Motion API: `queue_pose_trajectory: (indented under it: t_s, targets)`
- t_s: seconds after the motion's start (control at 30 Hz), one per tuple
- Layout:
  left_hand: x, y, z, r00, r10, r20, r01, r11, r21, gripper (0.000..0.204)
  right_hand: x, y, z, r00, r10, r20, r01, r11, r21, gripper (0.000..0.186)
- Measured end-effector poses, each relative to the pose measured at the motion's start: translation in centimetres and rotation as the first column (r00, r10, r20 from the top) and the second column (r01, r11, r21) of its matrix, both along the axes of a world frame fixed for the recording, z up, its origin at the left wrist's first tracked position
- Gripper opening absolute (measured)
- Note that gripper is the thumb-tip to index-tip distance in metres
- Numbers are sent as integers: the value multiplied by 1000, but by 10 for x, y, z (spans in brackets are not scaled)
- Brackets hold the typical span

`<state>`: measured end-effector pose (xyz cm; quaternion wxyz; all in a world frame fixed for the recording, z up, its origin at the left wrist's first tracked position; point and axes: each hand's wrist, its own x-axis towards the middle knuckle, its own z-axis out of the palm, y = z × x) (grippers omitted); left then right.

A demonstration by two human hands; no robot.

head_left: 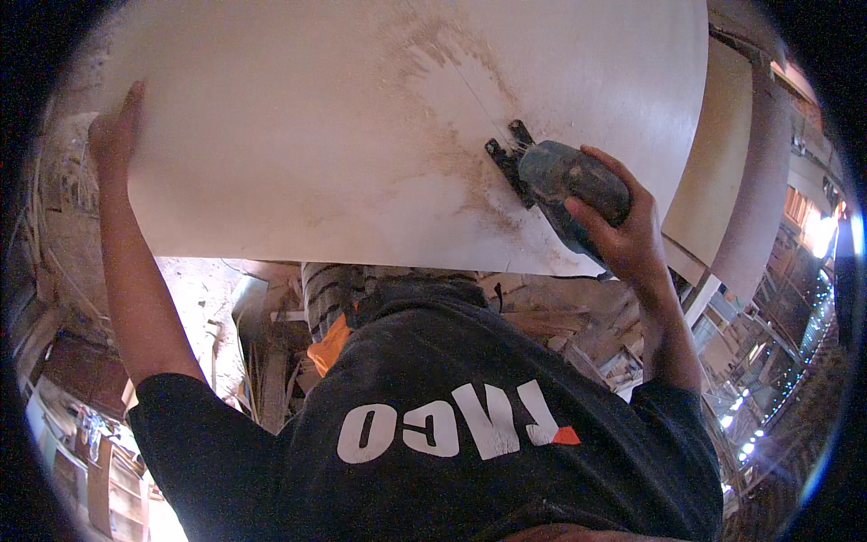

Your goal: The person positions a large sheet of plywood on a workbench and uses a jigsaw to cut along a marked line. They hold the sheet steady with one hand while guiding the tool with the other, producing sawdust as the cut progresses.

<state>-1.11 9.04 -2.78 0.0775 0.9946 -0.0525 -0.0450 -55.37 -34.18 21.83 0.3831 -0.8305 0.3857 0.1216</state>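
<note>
A large pale sheet of board (271,163) lies in front of me, with brown sawdust scattered over its middle. My right hand (632,230) is wrapped round the body of a jigsaw (578,185), a dusty blue-green power tool. Its black base plate sits on the board, and a thin straight line runs from its front toward the far left. My left hand (116,134) is at the board's left edge and grips it. Its thumb side shows on top, while most of the other fingers are hidden.
More flat panels (722,154) stand beyond the board's right side. Wood offcuts (623,361) lie scattered on the floor below, on both sides of me. An orange cloth (331,345) hangs by my waist. A dark cord runs from the jigsaw's rear near the board's front edge.
</note>
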Motion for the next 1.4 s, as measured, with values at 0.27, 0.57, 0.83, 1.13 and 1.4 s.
queue_pose_trajectory:
  t_s: [0.27, 0.57, 0.83, 1.13, 1.4]
  targets:
    - [7, 22, -47, 938, 10, 347, 11, 998, -59, 123, 6, 3, 5, 1000, 12, -13, -12, 1000, 8, 63]
    - [-12, -5, -21, 996, -33, 85, 73, 851, -519, 120, 4, 4, 2, 1000, 27, -15, -28, 998, -50, 64]
    - [-15, -7, -21, 987, -67, 144, 124, 892, -434, 112, 0, 4, -1, 1000, 2, -14, -3, 998, -67, 63]
    - [-24, -18, -15, 986, -118, 118, 158, 883, -442, 105, 1, 5, -6, 999, -53, -11, 52, 996, -73, 63]
    - [-9, -5, -28, 984, -133, 116, 162, 943, -292, 98, 8, 2, -4, 999, -46, -13, 45, 998, -36, 63]
